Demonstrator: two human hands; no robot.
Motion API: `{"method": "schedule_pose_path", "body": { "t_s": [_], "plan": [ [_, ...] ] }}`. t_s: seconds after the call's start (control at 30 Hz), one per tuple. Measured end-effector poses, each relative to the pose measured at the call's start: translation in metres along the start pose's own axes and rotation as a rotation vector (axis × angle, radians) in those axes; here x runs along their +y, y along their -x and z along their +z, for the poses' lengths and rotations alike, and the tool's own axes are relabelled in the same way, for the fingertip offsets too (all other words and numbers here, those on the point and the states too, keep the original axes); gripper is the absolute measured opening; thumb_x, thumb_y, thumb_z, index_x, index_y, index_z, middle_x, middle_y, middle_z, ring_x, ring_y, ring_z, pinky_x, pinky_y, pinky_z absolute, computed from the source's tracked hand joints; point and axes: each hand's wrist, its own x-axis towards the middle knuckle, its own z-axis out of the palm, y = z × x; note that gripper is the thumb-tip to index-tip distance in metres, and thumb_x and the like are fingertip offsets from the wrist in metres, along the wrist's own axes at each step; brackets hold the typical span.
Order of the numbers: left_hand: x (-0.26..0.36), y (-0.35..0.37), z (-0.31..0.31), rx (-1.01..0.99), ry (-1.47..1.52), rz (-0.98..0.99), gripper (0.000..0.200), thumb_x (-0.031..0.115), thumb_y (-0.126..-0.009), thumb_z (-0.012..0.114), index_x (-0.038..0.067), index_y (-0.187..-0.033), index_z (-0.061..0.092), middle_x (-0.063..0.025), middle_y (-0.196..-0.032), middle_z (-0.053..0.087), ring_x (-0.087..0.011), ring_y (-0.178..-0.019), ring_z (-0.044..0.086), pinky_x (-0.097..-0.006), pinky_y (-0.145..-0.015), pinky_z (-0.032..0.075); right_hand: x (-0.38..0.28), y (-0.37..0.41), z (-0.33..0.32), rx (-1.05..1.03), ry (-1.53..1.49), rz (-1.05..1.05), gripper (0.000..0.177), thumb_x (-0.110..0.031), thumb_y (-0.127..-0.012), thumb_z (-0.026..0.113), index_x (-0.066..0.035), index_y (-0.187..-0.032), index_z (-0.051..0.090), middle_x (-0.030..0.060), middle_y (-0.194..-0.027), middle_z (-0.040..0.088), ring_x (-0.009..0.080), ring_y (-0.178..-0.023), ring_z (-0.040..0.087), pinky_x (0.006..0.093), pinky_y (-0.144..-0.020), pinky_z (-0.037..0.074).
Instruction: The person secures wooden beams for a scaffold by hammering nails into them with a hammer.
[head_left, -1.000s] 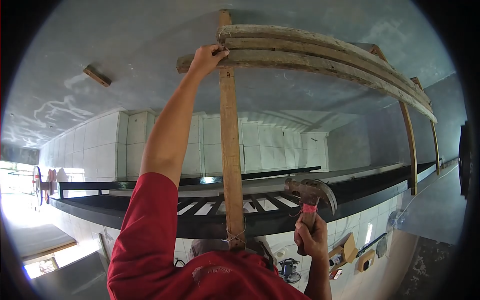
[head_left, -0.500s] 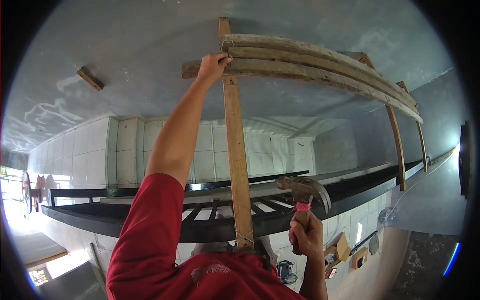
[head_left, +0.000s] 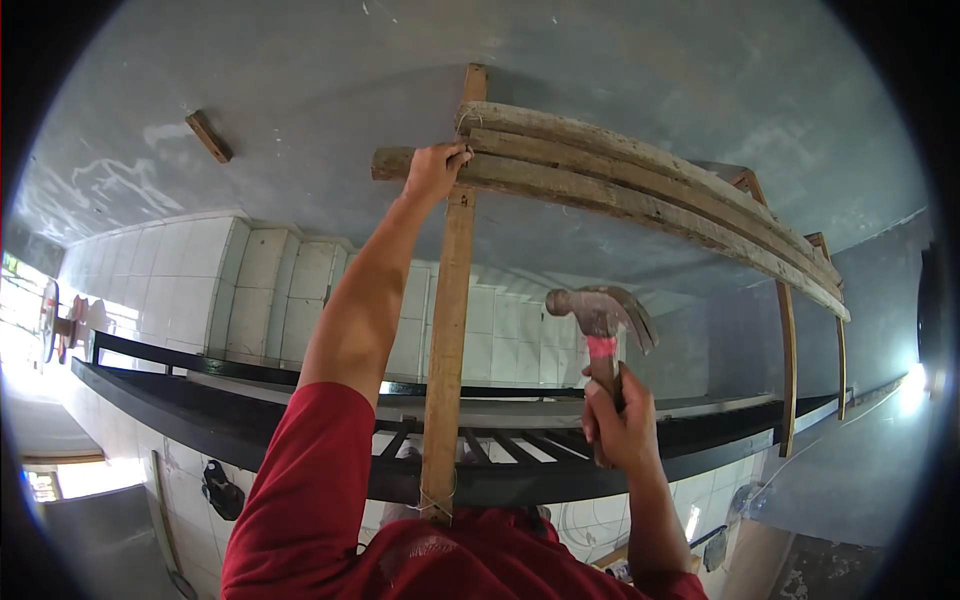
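Observation:
My right hand (head_left: 628, 418) grips a claw hammer (head_left: 602, 312) by its handle, with pink wrapping below the head. The hammer is raised in front of me, apart from the wood. Higher up, my left hand (head_left: 434, 174) has its fingers pinched together at the joint where a long wooden beam (head_left: 570, 188) crosses an upright wooden post (head_left: 447, 300). Whatever lies between those fingertips is too small to make out. Two more weathered beams run alongside that beam. A thin wire (head_left: 462, 118) loops near the top of the post, and another wire is tied around its lower end.
A black metal railing (head_left: 540, 488) crosses below my arms. Further wooden posts (head_left: 787, 360) support the beams on the right. A short wood block (head_left: 208, 137) is fixed to the grey surface at upper left. White tiles and a dark object (head_left: 222, 490) show below.
My right hand has lifted the hammer higher. My left hand stays at the beam and post joint, while the whole view has shifted and tilted somewhat.

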Motion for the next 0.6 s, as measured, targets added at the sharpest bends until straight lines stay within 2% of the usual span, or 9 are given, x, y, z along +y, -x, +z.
{"method": "schedule_pose_path", "body": {
  "t_s": [0.07,0.13,0.2,0.27,0.33,0.47,0.53,0.6],
  "plan": [
    [0.003,0.000,-0.002,0.021,0.003,-0.009,0.018,0.014,-0.094,0.063,0.001,-0.102,0.073,-0.0162,-0.092,0.072,-0.0304,-0.081,0.070,-0.0360,-0.075,0.053,-0.013,-0.018,-0.007,0.035,0.095,-0.098,0.014,-0.014,-0.096,0.057,0.001,-0.097,0.058,0.0028,-0.058,0.056,0.0093,-0.047,0.054,0.0266,-0.045,0.042],
    [0.006,0.003,-0.004,0.019,-0.027,0.014,0.018,0.015,-0.094,0.063,0.001,-0.101,0.073,-0.0165,-0.094,0.072,-0.0310,-0.081,0.070,-0.0364,-0.075,0.053,-0.016,-0.044,-0.014,0.024,0.133,-0.185,0.016,-0.016,-0.097,0.057,0.000,-0.098,0.056,0.0051,-0.058,0.056,0.0121,-0.047,0.058,0.0285,-0.046,0.045],
    [0.005,0.002,-0.004,0.006,-0.056,0.004,0.018,0.015,-0.094,0.064,0.001,-0.101,0.073,-0.0165,-0.094,0.072,-0.0314,-0.082,0.070,-0.0363,-0.075,0.053,-0.028,-0.077,-0.015,-0.002,0.259,-0.307,0.020,-0.019,-0.098,0.057,0.000,-0.101,0.053,0.0134,-0.063,0.061,0.0261,-0.052,0.064,0.0367,-0.050,0.047],
    [0.006,0.002,-0.004,-0.011,-0.087,-0.011,0.018,0.015,-0.094,0.064,0.001,-0.101,0.073,-0.0166,-0.095,0.072,-0.0319,-0.084,0.070,-0.0362,-0.075,0.053,-0.028,-0.123,-0.011,0.047,0.450,-0.429,0.023,-0.022,-0.099,0.056,0.001,-0.102,0.050,0.0223,-0.073,0.064,0.0428,-0.066,0.064,0.0473,-0.058,0.048],
    [0.005,0.004,-0.006,-0.005,-0.042,-0.012,0.018,0.016,-0.093,0.065,0.002,-0.102,0.073,-0.0168,-0.095,0.072,-0.0327,-0.085,0.070,-0.0360,-0.075,0.053,-0.043,-0.165,0.001,0.048,0.485,-0.531,0.026,-0.024,-0.098,0.056,0.001,-0.102,0.049,0.0279,-0.079,0.064,0.0507,-0.076,0.061,0.0534,-0.065,0.046],
    [0.025,0.007,-0.007,-0.016,-0.120,-0.139,0.017,0.015,-0.091,0.066,0.002,-0.101,0.073,-0.0165,-0.097,0.072,-0.0333,-0.086,0.069,-0.0360,-0.076,0.053,-0.052,-0.246,0.020,-0.005,0.548,-0.521,0.030,-0.027,-0.098,0.057,0.002,-0.099,0.049,0.0262,-0.074,0.062,0.0510,-0.074,0.058,0.0510,-0.066,0.047],
    [0.018,0.009,-0.002,0.088,-0.100,-0.035,0.014,0.013,-0.086,0.070,0.002,-0.094,0.074,-0.0166,-0.092,0.071,-0.0367,-0.083,0.067,-0.0404,-0.076,0.053,-0.062,-0.265,0.028,-0.060,0.663,-0.483,0.031,-0.027,-0.099,0.054,0.004,-0.100,0.049,0.0296,-0.079,0.064,0.0506,-0.077,0.062,0.0552,-0.069,0.049],
    [0.016,0.011,-0.002,0.098,-0.080,-0.025,0.013,0.013,-0.086,0.070,0.002,-0.093,0.074,-0.0165,-0.092,0.071,-0.0369,-0.084,0.067,-0.0408,-0.076,0.053,-0.071,-0.275,0.032,-0.069,0.668,-0.498,0.032,-0.028,-0.099,0.053,0.004,-0.100,0.049,0.0293,-0.079,0.065,0.0504,-0.078,0.063,0.0555,-0.070,0.050]
  ]
}}
